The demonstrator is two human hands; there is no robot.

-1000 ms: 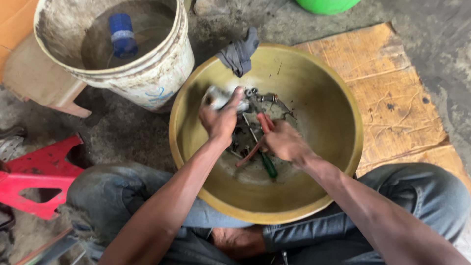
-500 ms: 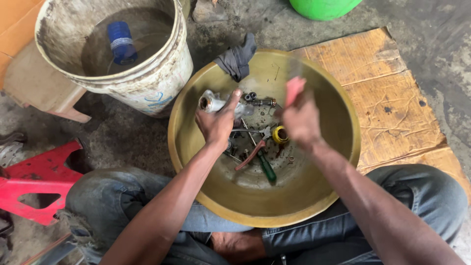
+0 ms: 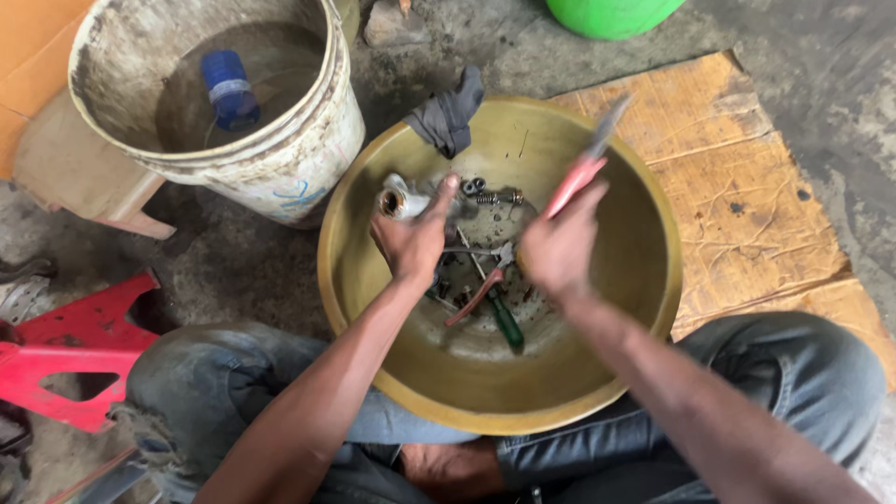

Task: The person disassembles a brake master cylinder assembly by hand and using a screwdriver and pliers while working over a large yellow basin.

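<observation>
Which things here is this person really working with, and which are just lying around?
In use: left hand holding silvery metal cylinder part; right hand holding red-handled tool; wide brass-coloured basin.

Lying about: dirty white bucket, blue bottle, grey rag, red plastic stool, cardboard sheet.

- We see a dirty white plastic bucket (image 3: pixel 280 177) holding a blue bottle (image 3: pixel 230 89).
- We note a red plastic stool (image 3: pixel 79 350).
- We spot a worn brown cardboard sheet (image 3: pixel 747 187) and a green tub (image 3: pixel 611 14).
</observation>
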